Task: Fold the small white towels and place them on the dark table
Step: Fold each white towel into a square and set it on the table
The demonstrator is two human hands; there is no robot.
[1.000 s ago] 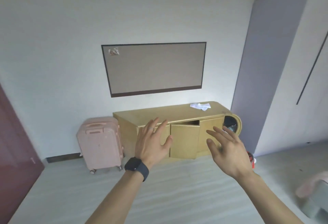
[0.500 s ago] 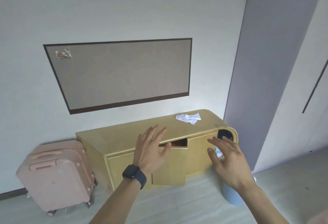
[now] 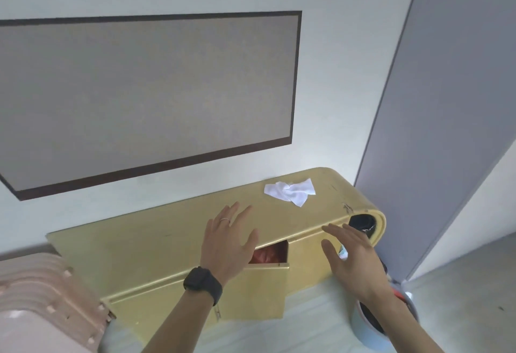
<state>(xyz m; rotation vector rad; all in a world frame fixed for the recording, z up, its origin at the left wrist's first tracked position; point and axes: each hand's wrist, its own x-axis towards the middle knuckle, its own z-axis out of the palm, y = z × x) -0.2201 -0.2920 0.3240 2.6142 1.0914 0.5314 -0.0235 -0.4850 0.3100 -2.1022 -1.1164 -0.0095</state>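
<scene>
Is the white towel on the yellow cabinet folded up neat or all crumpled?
Crumpled. The white towel lies bunched and twisted on the yellow cabinet, with uneven corners sticking out. Neither hand touches it.

A yellow cabinet [image 3: 156, 246] stands against the wall, one door [image 3: 257, 291] ajar. Left of it, a pink suitcase [image 3: 47, 302]; right of it, a blue bucket [image 3: 368, 327]; above it, a grey panel [image 3: 145, 95].

White towel [image 3: 290, 191] on a gold cabinet [image 3: 167, 243]; pink suitcase [image 3: 50, 302] beside it, grey panel [image 3: 145, 95] above.
</scene>
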